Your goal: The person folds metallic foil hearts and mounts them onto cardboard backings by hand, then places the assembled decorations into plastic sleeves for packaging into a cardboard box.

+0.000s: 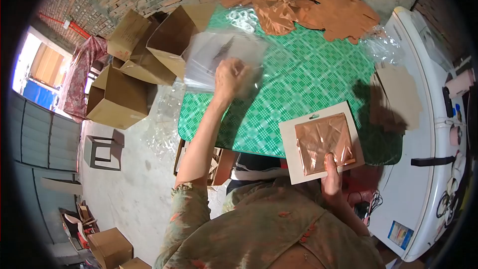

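Note:
My left hand [229, 77] is over a stack of clear plastic bags [201, 60] at the back left of the green table [308, 79]. Its fingers are bent together on the film of a bag, which is smeared by motion. In my right hand [331, 179] is a pale card [289, 144] with a hang hole at its top. On the card's face lies a folded copper-coloured packet [323, 142], pressed down by my right thumb. The card is held over the table's front edge, tilted a little.
Copper-coloured sheets [343, 17] lie at the table's back, near white strips [242, 19] and crumpled clear plastic [382, 45]. More pale cards [398, 94] sit at the right, beside a white appliance [418, 169]. Open cardboard boxes [119, 99] stand at the left.

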### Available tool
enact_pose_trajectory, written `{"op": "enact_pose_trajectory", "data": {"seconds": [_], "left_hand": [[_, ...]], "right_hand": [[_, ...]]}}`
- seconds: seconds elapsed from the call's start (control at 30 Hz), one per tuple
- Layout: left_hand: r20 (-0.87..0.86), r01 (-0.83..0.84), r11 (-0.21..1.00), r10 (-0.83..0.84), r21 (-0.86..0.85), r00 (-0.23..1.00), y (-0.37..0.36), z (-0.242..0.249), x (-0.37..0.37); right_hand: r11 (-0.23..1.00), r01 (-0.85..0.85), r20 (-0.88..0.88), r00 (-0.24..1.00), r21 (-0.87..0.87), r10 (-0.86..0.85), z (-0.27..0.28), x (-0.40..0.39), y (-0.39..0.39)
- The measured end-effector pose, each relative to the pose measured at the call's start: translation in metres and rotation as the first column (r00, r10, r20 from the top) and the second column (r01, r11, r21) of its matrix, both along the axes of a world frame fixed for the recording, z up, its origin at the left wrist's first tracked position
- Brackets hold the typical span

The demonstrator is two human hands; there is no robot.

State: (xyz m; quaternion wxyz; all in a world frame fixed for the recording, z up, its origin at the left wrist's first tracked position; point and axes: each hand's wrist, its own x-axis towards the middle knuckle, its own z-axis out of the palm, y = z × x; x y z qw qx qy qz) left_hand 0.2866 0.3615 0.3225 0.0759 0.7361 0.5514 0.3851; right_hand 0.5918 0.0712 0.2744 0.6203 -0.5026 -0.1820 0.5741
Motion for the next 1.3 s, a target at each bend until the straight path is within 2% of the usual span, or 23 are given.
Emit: {"op": "enact_pose_trajectory", "data": {"seconds": [0.03, 0.1, 0.13, 0.17, 0.2, 0.27, 0.3, 0.37, 0.43, 0.57, 0.63, 0.73, 0.83, 0.9, 1.0, 1.07, 1.17, 1.23, 1.3], "left_hand": [[-0.01, 0.038, 0.999, -0.038, -0.004, 0.999, -0.008, 0.005, 0.01], [-0.024, 0.12, 0.993, -0.12, -0.018, 0.992, -0.024, 0.011, 0.032], [-0.05, 0.16, 0.987, -0.159, 0.007, 0.986, -0.031, 0.012, 0.042], [-0.067, 0.199, 0.98, -0.198, 0.014, 0.978, -0.036, 0.011, 0.051], [-0.082, 0.238, 0.971, -0.236, 0.019, 0.968, -0.042, 0.009, 0.059], [-0.097, 0.328, 0.944, -0.325, 0.024, 0.941, -0.05, 0.0, 0.073], [-0.098, 0.377, 0.926, -0.373, 0.024, 0.923, -0.054, -0.004, 0.079], [-0.1, 0.453, 0.89, -0.447, 0.051, 0.889, -0.06, -0.007, 0.088], [-0.104, 0.507, 0.857, -0.498, 0.096, 0.861, -0.067, -0.006, 0.096], [-0.126, 0.535, 0.838, -0.522, 0.107, 0.844, -0.076, 0.001, 0.102], [-0.239, 0.538, 0.831, -0.498, 0.143, 0.834, -0.08, -0.001, 0.101], [-0.309, 0.526, 0.833, -0.461, 0.173, 0.832, -0.083, -0.006, 0.105], [-0.329, 0.507, 0.851, -0.445, 0.134, 0.833, -0.084, -0.011, 0.107], [-0.366, 0.487, 0.868, -0.423, 0.099, 0.829, -0.083, -0.013, 0.107], [-0.409, 0.459, 0.888, -0.406, 0.036, 0.817, -0.082, -0.014, 0.107], [-0.376, 0.455, 0.889, -0.437, -0.044, 0.817, -0.082, -0.01, 0.108], [-0.337, 0.489, 0.872, -0.464, -0.012, 0.819, -0.082, 0.0, 0.11], [-0.356, 0.487, 0.871, -0.477, -0.069, 0.803, -0.081, 0.007, 0.111], [-0.378, 0.488, 0.866, -0.489, -0.107, 0.786, -0.079, 0.01, 0.111]], "right_hand": [[0.998, 0.049, -0.013, 0.999, 0.032, -0.049, -0.003, -0.001, 0.003], [0.994, 0.001, 0.244, 0.969, 0.107, -0.027, -0.013, 0.005, -0.004], [0.987, -0.11, 0.496, 0.868, 0.117, 0.038, -0.02, 0.017, -0.011], [0.976, -0.163, 0.695, 0.719, 0.148, 0.014, -0.027, 0.027, -0.016], [0.97, -0.164, 0.799, 0.599, 0.179, -0.046, -0.035, 0.036, -0.019], [0.977, -0.11, 0.833, 0.545, 0.183, -0.095, -0.043, 0.048, -0.027], [0.997, 0.051, 0.497, 0.865, 0.059, -0.074, -0.024, 0.043, -0.025], [0.998, 0.018, 0.659, 0.75, 0.056, -0.051, -0.011, 0.05, -0.028], [0.999, 0.002, 0.698, 0.716, 0.035, -0.026, -0.008, 0.055, -0.03], [0.998, 0.064, 0.544, 0.837, 0.007, -0.057, -0.01, 0.063, -0.029], [0.993, 0.12, 0.454, 0.884, 0.008, -0.11, -0.011, 0.063, -0.025], [0.983, 0.144, 0.476, 0.861, 0.113, -0.18, -0.005, 0.058, -0.015], [0.991, -0.048, 0.816, 0.573, 0.122, -0.073, -0.021, 0.073, -0.021], [0.994, 0.005, 0.714, 0.695, 0.113, -0.084, -0.027, 0.075, -0.021], [0.995, 0.063, 0.603, 0.792, 0.072, -0.094, -0.018, 0.073, -0.015], [0.996, 0.068, 0.598, 0.796, 0.065, -0.093, -0.019, 0.074, -0.015], [0.995, 0.071, 0.598, 0.795, 0.07, -0.099, -0.026, 0.076, -0.016], [0.992, 0.117, 0.509, 0.852, 0.04, -0.121, -0.018, 0.074, -0.013], [0.995, 0.09, 0.547, 0.831, 0.05, -0.102, -0.02, 0.075, -0.013]]}}
